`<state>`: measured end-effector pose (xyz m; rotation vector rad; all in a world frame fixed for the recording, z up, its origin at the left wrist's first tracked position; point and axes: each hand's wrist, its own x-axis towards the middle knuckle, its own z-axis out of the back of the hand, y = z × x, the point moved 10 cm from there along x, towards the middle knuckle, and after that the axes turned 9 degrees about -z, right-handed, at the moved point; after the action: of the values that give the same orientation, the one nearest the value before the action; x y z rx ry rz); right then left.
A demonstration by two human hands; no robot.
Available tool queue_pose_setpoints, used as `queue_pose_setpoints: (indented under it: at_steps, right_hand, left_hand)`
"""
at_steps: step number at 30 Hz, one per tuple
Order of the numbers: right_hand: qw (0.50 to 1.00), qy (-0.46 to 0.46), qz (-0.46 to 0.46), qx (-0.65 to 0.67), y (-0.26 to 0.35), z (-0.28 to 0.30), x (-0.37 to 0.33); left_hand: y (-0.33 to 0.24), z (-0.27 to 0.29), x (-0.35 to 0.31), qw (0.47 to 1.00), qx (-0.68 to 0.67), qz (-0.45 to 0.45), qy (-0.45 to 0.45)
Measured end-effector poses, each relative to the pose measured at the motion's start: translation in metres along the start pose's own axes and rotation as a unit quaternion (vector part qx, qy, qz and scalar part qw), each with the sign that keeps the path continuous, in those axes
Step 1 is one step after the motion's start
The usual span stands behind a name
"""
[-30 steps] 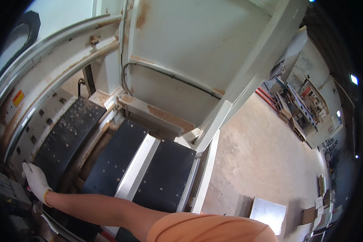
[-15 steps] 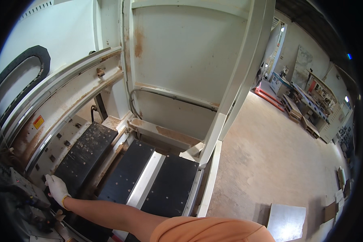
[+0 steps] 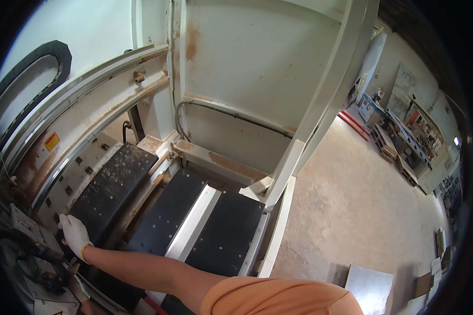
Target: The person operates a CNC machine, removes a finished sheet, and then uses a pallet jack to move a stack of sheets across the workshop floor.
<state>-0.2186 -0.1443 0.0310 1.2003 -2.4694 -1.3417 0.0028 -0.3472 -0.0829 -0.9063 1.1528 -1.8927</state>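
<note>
Only my view has shifted; the white-gloved right grip (image 3: 75, 234) stays half-curled, on what I cannot tell, by the black panel's (image 3: 114, 181) near end, dusty and pale-speckled farther up.

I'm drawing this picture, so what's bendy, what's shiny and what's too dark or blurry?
In the head view, the rail bows, the corners go black; glare whitens the pale sheet on the floor, with shadow at its left; the gloved hand looks clear; clutter at far right is dim and blurry.
</note>
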Motion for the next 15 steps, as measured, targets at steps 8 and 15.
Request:
queue_pose_setpoints:
  at_steps: [8, 15]
  right_hand:
    - [0.999, 0.005, -0.018, 0.036, -0.006, -0.003, 0.001]
    - [0.999, 0.031, 0.005, -0.010, -0.025, -0.013, 0.009]
  left_hand:
    - [0.009, 0.010, 0.001, 1.000, 0.018, -0.012, 0.000]
    - [-0.011, -0.023, 0.012, 0.998, 0.058, -0.035, 0.015]
